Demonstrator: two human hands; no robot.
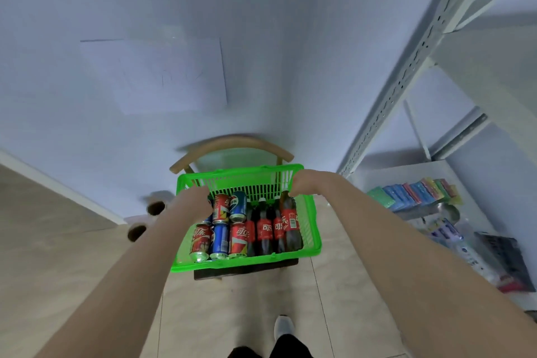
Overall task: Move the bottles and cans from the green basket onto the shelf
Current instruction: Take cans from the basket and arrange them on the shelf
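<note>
A person reaches with both bare arms into a green basket (313, 229) that sits on the seat of a wooden chair (232, 143). The right grip (303, 185), at the basket's far right corner, curls its fingers around the top of a tilted bottle (290, 222), which stands higher than its neighbours. The left grip (194, 197) is at the basket's far left edge, over the cans; its fingers are hidden, and whether they hold anything cannot be told.

Inside the basket, red and blue cans (220, 241) lie in two rows on the left half. Dark cola bottles (264, 229) with red labels lie side by side on the right half, their caps towards the far wall of the basket.

The shelf (406, 78), a pale metal rack, stands to the right of the basket. Its lowest board carries a row of coloured packs (412, 193) and some other packaged goods, too blurred to make out.

Left of the basket, two cardboard tubes (155, 208) show their open ends by the wall. Below the basket, on the tiled floor, a white shoe (283, 327) points forward.
</note>
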